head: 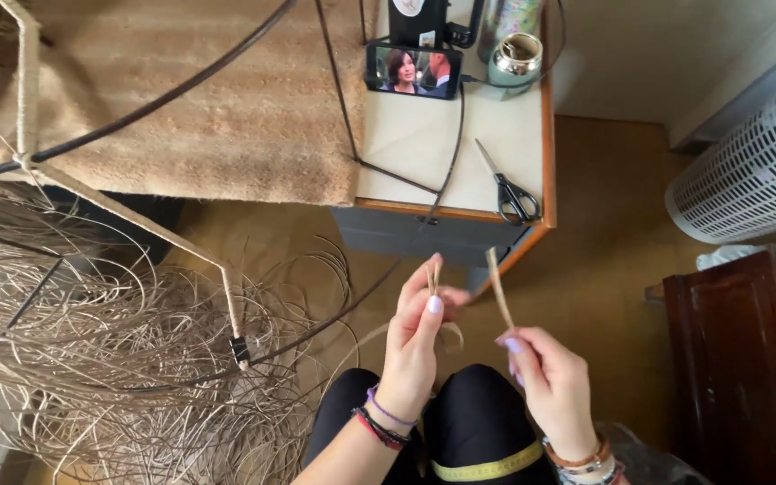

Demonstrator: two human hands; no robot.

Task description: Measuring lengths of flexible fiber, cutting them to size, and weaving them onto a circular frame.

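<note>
Lower centre of the frame: the left hand (412,346) pinches a looped rattan strip (434,274) between thumb and fingers, while the right hand (551,386) grips its other end. Scissors (511,190) lie on the small table (424,144) above, and loose rattan strands (92,359) pile at lower left.

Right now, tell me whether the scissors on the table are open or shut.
Shut: the scissors lie flat on the white table, blades together in one thin line, black handles side by side.

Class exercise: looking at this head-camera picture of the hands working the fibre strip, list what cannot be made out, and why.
- Head view: how the strip joins between the left hand and right hand; the fingers cover it.
- Wire frame: its full shape, cut off by the edges.
- Scissors: blade tips too small.
</note>
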